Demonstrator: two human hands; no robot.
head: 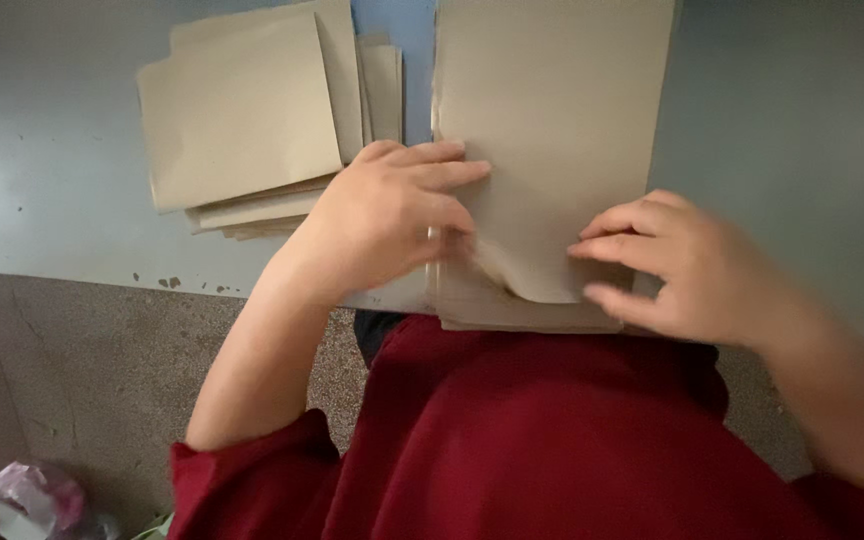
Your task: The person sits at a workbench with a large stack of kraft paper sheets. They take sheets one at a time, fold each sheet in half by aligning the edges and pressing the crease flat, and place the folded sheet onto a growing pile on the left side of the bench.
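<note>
Right now the person in the dark red top leans over the pale grey-blue table [62,200], both hands on a stack of large tan paper sheets [552,110] that lies at the near edge, straight in front of the body. The left hand [387,220] rests flat with fingers spread across the stack's left margin, pinning it down rather than gripping. The right hand [692,265] is loosely curled, its fingertips on the near edge of the top sheet, which has lifted into a small curl there; nothing is clamped between thumb and fingers as far as I can see, though that hand is a little blurred. The two hands are apart, with the raised corner between them. To my eye the risk is a crease or a small tear at that curl if the right fingers drag while the left palm keeps the sheet trapped; the stack also overhangs the table edge slightly, so a push could slide the lower sheets off onto the speckled floor [82,370]. The stack's long axis runs away from the person, toward the far side. Just to its left sits a looser pile of folded tan paper pieces [242,110], fanned and untouched.
</note>
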